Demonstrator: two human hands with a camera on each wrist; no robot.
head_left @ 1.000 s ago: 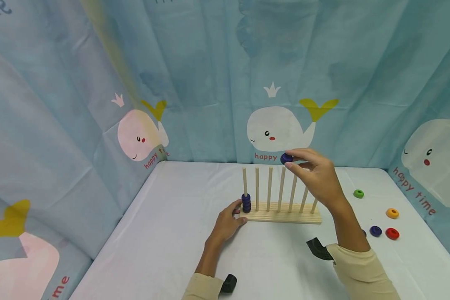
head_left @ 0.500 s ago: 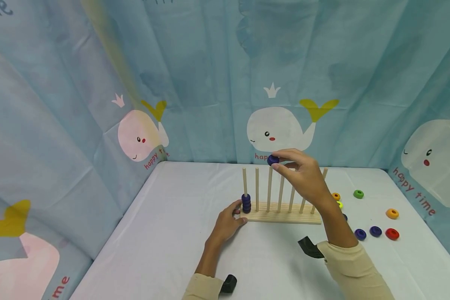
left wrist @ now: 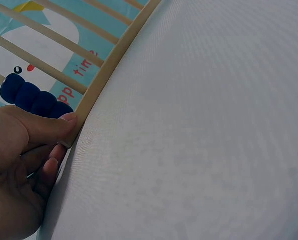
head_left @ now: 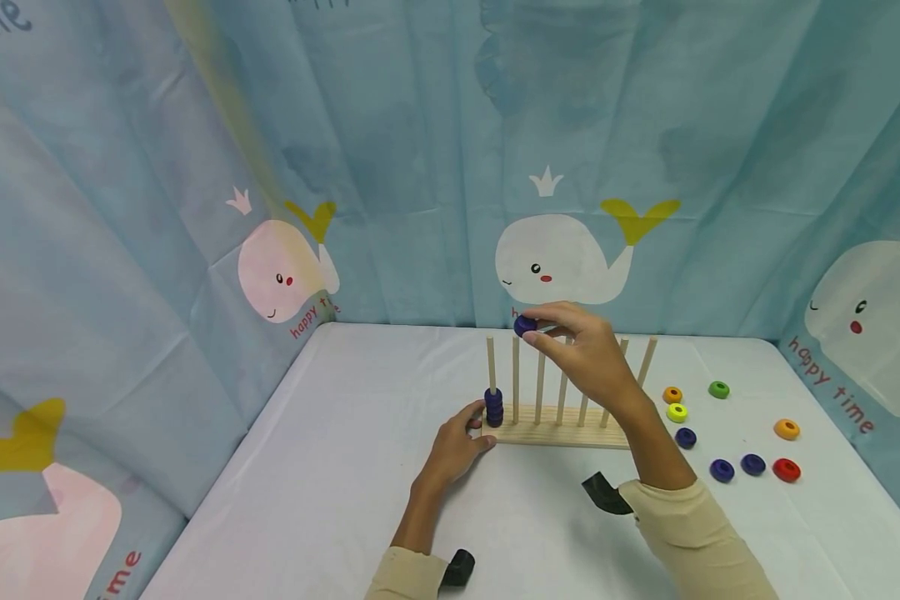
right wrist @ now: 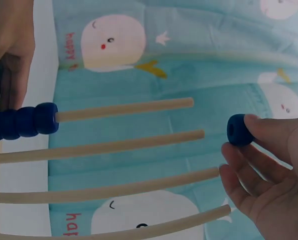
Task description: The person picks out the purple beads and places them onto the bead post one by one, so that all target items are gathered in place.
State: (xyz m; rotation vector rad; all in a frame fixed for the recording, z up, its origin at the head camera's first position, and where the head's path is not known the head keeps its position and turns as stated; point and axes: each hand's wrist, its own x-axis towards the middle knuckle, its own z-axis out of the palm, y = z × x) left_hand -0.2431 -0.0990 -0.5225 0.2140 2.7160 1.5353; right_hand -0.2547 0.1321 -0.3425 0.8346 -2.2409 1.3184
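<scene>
A wooden peg rack (head_left: 555, 435) with a row of upright pegs stands on the table. Several dark blue beads (head_left: 494, 407) are stacked at the bottom of its leftmost peg. My left hand (head_left: 450, 450) grips the rack's left end, thumb at the front edge, as the left wrist view also shows. Between the thumb and fingers of my right hand (head_left: 585, 358) is pinched another blue bead (right wrist: 239, 131), its hole visible. In the head view this bead overlaps the top of the second peg; in the right wrist view it is apart from the peg tips.
Loose beads lie on the white table right of the rack: orange (head_left: 672, 395), yellow (head_left: 677, 412), green (head_left: 718, 389), red (head_left: 787, 470) and several blue ones (head_left: 722, 471). A blue curtain (head_left: 420, 167) printed with whales closes off the back and sides.
My right hand has carried the blue bead left along the peg tops, from near the fourth peg to the second, uncovering loose beads behind the arm. The left hand keeps its place.
</scene>
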